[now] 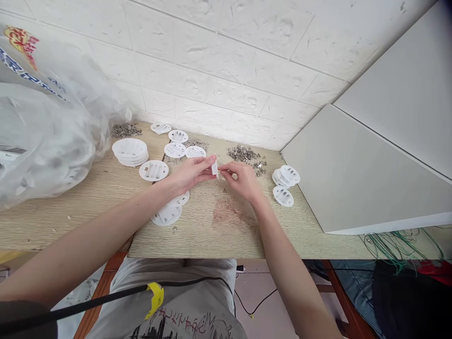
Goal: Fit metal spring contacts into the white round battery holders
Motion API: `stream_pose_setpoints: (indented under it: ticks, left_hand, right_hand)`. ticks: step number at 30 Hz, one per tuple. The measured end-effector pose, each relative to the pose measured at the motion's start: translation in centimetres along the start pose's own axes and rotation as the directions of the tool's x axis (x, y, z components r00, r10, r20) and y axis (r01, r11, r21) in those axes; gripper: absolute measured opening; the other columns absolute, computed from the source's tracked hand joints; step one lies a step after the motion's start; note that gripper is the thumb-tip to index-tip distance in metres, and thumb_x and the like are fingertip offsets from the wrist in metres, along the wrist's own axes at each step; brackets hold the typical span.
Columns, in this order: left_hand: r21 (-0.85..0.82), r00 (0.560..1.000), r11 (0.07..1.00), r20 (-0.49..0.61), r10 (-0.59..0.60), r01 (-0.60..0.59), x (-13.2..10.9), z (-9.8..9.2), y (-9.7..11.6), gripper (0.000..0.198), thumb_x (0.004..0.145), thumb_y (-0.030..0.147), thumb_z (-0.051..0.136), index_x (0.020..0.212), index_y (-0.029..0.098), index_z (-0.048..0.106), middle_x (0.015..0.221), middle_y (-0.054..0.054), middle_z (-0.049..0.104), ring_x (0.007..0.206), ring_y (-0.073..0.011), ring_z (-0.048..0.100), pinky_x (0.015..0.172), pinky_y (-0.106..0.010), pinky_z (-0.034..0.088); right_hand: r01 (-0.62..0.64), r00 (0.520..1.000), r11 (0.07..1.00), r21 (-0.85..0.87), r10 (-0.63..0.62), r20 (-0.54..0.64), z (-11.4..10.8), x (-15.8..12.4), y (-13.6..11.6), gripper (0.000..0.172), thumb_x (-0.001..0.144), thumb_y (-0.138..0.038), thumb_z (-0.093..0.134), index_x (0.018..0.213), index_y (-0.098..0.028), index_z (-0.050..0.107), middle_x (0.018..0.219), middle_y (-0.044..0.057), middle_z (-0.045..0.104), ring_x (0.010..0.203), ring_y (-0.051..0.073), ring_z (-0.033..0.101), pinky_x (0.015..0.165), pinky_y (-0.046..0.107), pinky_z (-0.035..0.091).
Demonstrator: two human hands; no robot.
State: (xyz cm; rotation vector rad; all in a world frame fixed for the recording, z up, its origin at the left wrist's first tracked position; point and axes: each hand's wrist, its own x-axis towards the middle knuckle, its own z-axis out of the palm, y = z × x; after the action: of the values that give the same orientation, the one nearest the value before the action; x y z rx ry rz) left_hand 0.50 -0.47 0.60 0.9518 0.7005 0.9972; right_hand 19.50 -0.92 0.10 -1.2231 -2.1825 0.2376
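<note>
My left hand (192, 173) pinches a white round plastic disc (214, 168), held edge-on above the wooden table (197, 230). My right hand (240, 179) is closed right beside it, fingertips touching the disc's edge, perhaps pinching a small metal piece too tiny to make out. More white discs (154, 170) with slots lie flat around my hands, some under my left wrist (168, 213). A heap of small metal clips (243, 153) lies just beyond my right hand.
A stack of white discs (130, 151) stands at the left, a small pile of discs (285, 178) at the right. A large clear plastic bag (45, 122) fills the left. A grey panel (360, 179) bounds the right. Green wires (395, 245) hang off the table's edge.
</note>
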Motion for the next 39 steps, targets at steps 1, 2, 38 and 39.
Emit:
stream_pose_setpoints:
  ticks: [1, 2, 38, 39]
  left_hand:
    - [0.001, 1.000, 1.000, 0.001, 0.001, -0.001, 0.0, 0.0, 0.0, 0.043, 0.071, 0.050, 0.080, 0.082, 0.009, 0.070, 0.089, -0.011, 0.070, 0.092, -0.0204, 0.065, 0.098, -0.041, 0.049]
    - [0.000, 1.000, 1.000, 0.003, 0.001, -0.001, 0.0, 0.0, 0.0, 0.043, 0.072, 0.050, 0.080, 0.082, 0.009, 0.070, 0.090, -0.011, 0.070, 0.093, -0.0205, 0.065, 0.098, -0.041, 0.049]
    - [0.002, 0.991, 0.991, 0.010, 0.135, -0.135, 0.0, -0.1, 0.1, 0.040, 0.074, 0.050, 0.077, 0.084, 0.012, 0.069, 0.089, -0.008, 0.069, 0.095, -0.0193, 0.066, 0.099, -0.039, 0.048]
    - [0.002, 0.991, 0.991, 0.013, 0.135, -0.135, 0.0, -0.2, 0.0, 0.040, 0.075, 0.050, 0.077, 0.084, 0.011, 0.070, 0.089, -0.008, 0.069, 0.095, -0.0194, 0.066, 0.099, -0.039, 0.048]
  right_hand:
    - [-0.009, 1.000, 1.000, -0.008, 0.009, -0.005, 0.0, 0.0, -0.1, 0.017, 0.091, -0.018, 0.057, 0.097, -0.019, 0.073, 0.093, 0.004, 0.074, 0.078, 0.017, 0.065, 0.073, 0.029, 0.046]
    - [-0.020, 1.000, 1.000, -0.014, 0.020, -0.010, 0.0, 0.0, -0.1, 0.018, 0.091, -0.018, 0.057, 0.098, -0.019, 0.074, 0.094, 0.005, 0.075, 0.080, 0.017, 0.066, 0.075, 0.030, 0.047]
    - [-0.063, 0.984, 0.994, -0.084, 0.048, -0.172, 0.5, -0.1, -1.5, 0.018, 0.091, -0.019, 0.053, 0.090, -0.019, 0.071, 0.086, 0.004, 0.073, 0.067, 0.016, 0.060, 0.067, 0.029, 0.043]
    - [-0.063, 0.985, 0.995, -0.083, 0.048, -0.167, 0.5, -0.1, -1.5, 0.018, 0.091, -0.020, 0.053, 0.090, -0.019, 0.071, 0.085, 0.004, 0.073, 0.066, 0.016, 0.059, 0.067, 0.029, 0.043]
